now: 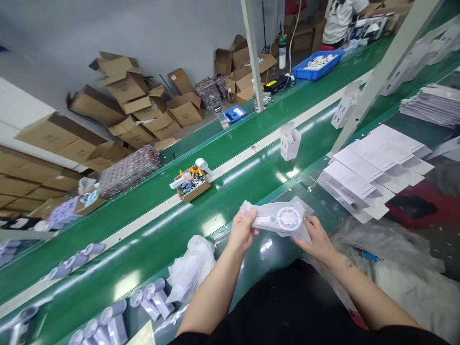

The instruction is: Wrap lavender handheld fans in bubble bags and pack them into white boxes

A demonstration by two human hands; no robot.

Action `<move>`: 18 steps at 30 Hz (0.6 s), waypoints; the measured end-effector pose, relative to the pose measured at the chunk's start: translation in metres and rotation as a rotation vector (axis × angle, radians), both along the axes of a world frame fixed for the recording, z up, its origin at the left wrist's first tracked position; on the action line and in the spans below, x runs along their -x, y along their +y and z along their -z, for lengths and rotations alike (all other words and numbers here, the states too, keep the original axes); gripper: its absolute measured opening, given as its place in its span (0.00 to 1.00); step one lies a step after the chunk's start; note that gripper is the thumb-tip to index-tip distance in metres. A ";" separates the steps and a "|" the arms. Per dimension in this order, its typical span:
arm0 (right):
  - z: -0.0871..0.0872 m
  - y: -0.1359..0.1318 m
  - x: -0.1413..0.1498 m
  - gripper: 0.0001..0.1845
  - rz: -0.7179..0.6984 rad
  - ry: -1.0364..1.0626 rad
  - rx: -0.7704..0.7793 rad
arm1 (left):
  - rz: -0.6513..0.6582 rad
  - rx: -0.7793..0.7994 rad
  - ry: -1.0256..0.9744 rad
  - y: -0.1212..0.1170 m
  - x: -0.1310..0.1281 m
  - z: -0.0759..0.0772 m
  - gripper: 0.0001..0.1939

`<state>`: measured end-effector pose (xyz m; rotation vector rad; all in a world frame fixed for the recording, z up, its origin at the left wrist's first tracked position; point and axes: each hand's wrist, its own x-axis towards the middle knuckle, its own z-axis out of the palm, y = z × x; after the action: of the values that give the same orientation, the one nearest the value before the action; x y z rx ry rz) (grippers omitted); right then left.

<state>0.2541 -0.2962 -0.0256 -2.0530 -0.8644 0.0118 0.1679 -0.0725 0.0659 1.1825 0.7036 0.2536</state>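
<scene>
A small handheld fan (287, 218), white and pale purple with a round head, lies inside a translucent plastic bag between my two hands. My left hand (244, 227) is closed around the handle end, its thumb on top of the bag. At the head end, my right hand (316, 239) pinches the edge of the bag. The bagged fan is held above the near edge of the green work surface. A crumpled clear bag (192, 268) rests to the left of my left forearm, beside several pale purple fan bodies (115, 321).
A carton of small parts (196, 190) and an open white box (289, 142) stand on the green conveyor (237, 179). Flattened white boxes (370, 167) are stacked at right. A metal post (381, 81) rises there. A person (339, 21) is at the far end.
</scene>
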 end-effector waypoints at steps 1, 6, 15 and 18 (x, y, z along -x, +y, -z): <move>0.000 0.010 -0.001 0.15 -0.093 -0.064 -0.004 | -0.003 -0.148 0.021 0.001 0.000 -0.001 0.17; 0.008 0.049 0.003 0.16 -0.216 -0.168 -0.082 | -0.107 -1.289 0.117 0.012 0.019 -0.009 0.05; 0.018 0.038 -0.009 0.19 -0.321 -0.100 -0.049 | 0.615 -1.830 0.290 -0.042 -0.024 -0.021 0.06; 0.025 0.036 -0.015 0.23 -0.279 -0.094 -0.036 | 0.704 -1.746 0.361 -0.054 -0.048 -0.010 0.08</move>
<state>0.2694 -0.2606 -0.0506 -1.8974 -1.1953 0.0527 0.2161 -0.1261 0.0762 3.0982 0.1664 -0.0168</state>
